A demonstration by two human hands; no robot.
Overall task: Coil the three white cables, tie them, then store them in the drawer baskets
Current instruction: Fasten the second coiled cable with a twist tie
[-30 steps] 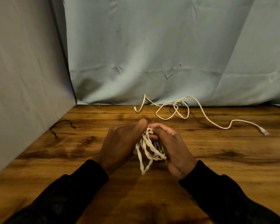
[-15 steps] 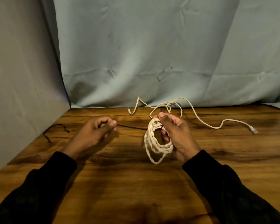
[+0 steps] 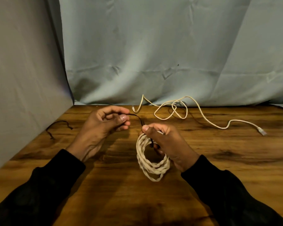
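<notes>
R hand [image 3: 168, 144] grips coiled white cable [image 3: 151, 167] at ctr; L hand [image 3: 103, 126] at 10 o'clock pinches black tie [image 3: 137, 118]. Loose cable [image 3: 201, 111] on desk [image 3: 235, 160], 1 o'clock.

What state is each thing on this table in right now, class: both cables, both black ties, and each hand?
Coiled white cable: looped, gripped by right hand.
Loose white cable: uncoiled on table.
Black tie: pinched by left hand, running to the coil.
Spare black tie: lying untouched.

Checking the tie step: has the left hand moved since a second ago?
Yes. The left hand has pulled away leftward from the coiled cable held by the right hand, drawing a black tie out, judged against the table's back edge.
</notes>
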